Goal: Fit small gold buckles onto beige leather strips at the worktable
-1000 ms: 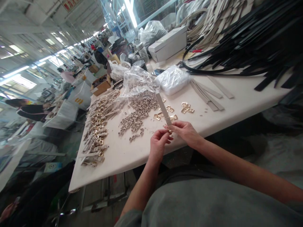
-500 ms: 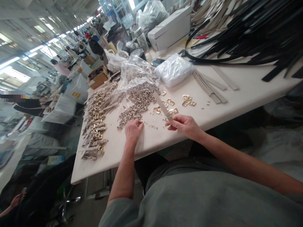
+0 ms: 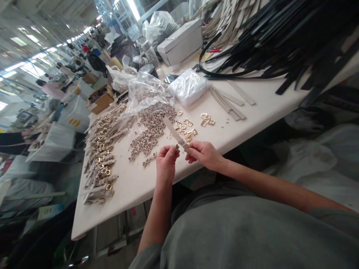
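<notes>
My right hand [image 3: 206,155] is closed on a flat beige strap [image 3: 173,131], which points up and to the left above the table. A wrapped band shows on the strap close to my fingers. Between the thumb and finger of my left hand [image 3: 166,160] is a small beige loop [image 3: 177,147], just left of the strap. Beyond my left hand lies a pile of similar beige loops [image 3: 146,140]. Several gold buckles [image 3: 186,129] lie behind the strap, and more gold buckles [image 3: 206,119] sit farther right.
Along the table's left side are beige straps with gold buckles [image 3: 102,157]. A clear plastic bag [image 3: 150,89], a wrapped white package [image 3: 188,86] and a white box [image 3: 181,41] stand behind. Black straps [image 3: 260,45] cover the back right. Other people are in the background.
My left hand has come up off the table beside the loop pile and moved toward the strap, with a small loop now showing in its fingers. My right hand keeps the strap. The view has shifted.
</notes>
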### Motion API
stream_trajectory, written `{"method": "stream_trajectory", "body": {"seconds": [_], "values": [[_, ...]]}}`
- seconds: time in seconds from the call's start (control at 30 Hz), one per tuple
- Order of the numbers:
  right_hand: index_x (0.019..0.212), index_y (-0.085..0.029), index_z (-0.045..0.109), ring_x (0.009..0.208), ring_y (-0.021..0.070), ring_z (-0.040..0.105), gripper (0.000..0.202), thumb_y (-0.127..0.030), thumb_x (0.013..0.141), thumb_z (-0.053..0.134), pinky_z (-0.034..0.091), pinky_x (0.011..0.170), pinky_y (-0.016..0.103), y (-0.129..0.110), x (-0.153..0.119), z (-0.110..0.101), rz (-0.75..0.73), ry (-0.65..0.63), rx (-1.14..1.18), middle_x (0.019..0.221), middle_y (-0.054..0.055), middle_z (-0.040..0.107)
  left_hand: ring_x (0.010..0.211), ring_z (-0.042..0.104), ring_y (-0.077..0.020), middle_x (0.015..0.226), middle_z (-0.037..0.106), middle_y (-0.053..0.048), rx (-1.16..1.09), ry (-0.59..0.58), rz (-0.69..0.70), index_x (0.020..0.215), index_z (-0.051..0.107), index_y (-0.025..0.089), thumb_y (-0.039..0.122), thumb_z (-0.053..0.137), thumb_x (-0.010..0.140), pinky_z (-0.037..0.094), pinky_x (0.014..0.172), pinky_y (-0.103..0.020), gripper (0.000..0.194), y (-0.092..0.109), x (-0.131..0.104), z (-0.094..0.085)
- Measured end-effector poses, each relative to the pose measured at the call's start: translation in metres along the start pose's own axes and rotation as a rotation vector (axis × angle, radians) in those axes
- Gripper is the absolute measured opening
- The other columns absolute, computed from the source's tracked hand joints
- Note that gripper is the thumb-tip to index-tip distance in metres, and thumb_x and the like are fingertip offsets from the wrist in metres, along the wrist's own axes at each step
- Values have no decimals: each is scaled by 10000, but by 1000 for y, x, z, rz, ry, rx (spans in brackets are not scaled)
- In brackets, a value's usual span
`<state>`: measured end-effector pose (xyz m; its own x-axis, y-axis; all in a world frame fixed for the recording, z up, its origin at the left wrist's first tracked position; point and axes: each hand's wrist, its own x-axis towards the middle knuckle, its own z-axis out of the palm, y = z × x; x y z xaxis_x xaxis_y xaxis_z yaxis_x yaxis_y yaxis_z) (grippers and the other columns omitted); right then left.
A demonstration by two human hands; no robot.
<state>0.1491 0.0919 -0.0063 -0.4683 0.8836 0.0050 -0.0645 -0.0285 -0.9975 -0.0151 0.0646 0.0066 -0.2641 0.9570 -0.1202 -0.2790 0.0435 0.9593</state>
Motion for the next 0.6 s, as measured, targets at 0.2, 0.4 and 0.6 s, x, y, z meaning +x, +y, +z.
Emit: {"method": "stream_trajectory", "body": {"seconds": [0.2, 0.4, 0.6], "values": [[849, -165, 620, 612, 146, 683, 454, -617, 881, 582, 548, 583, 252, -7, -7, -2, -20, 4, -60, 707, 30, 687, 649, 612, -89, 720, 676, 10, 1, -15, 11, 722, 657, 172, 414, 860, 653, 508, 665, -223, 323, -7, -10, 14], [789, -169, 599, 565, 121, 656, 353, -482, 942, 543, 488, 559, 220, -10, -8, -7, -57, -44, -241, 687, 15, 687, 627, 601, -95, 740, 704, 6, 125, -61, 145, 801, 703, 189, 352, 847, 694, 502, 642, -238, 243, -3, -13, 9], [726, -170, 582, 535, 101, 631, 256, -307, 940, 555, 423, 555, 197, -22, -6, -19, -53, -150, -449, 643, -1, 690, 654, 642, -127, 731, 720, -12, 263, -149, 134, 835, 740, 184, 314, 866, 663, 528, 663, -269, 250, 8, -13, 5]]}}
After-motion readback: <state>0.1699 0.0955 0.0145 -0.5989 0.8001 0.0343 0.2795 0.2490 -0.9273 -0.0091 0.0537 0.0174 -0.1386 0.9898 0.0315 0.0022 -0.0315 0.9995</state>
